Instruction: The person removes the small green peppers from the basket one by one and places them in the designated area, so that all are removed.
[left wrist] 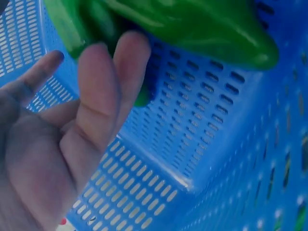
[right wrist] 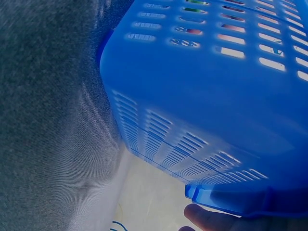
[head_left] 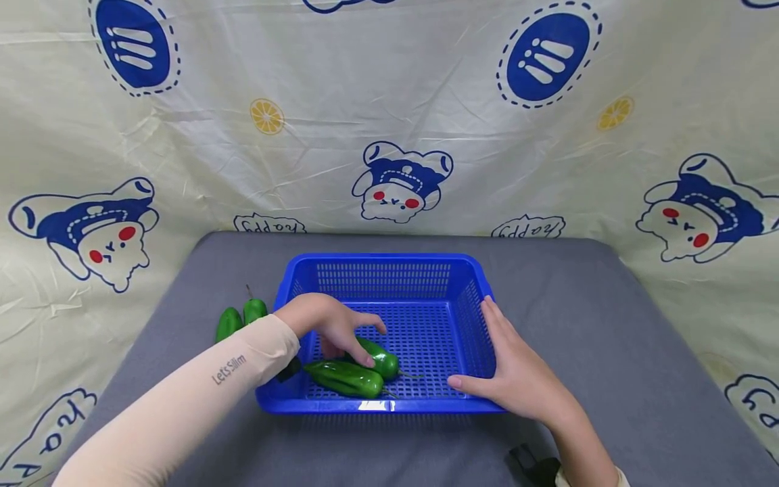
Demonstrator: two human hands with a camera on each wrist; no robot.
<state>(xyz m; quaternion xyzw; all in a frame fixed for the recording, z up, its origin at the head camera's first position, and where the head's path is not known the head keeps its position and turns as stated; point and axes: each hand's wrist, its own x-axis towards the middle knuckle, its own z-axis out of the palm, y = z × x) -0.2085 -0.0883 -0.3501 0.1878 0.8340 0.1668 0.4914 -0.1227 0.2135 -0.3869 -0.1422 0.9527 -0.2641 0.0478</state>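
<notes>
My left hand (head_left: 343, 331) reaches down into the blue plastic basket (head_left: 389, 406), over its left half. Its thumb lies against a glossy green pepper (head_left: 381, 358), while the index finger stretches out above the basket floor. Closer to the front wall lies another green pepper (head_left: 343, 377). In the left wrist view the extended fingers (left wrist: 98, 91) overlap green peppers (left wrist: 202, 29), none enclosed by them. At the basket's right side, my right hand (head_left: 517, 372) rests on the rim with fingers straight and thumb spread over the front corner. Its fingertips (right wrist: 207, 216) show beside the rim in the right wrist view.
Two more green peppers, one farther left (head_left: 228, 325) and one nearer the basket (head_left: 255, 310), lie on the grey-covered table (head_left: 566, 297), partly behind my left sleeve (head_left: 201, 399). A printed cream curtain (head_left: 316, 176) hangs behind and at both sides.
</notes>
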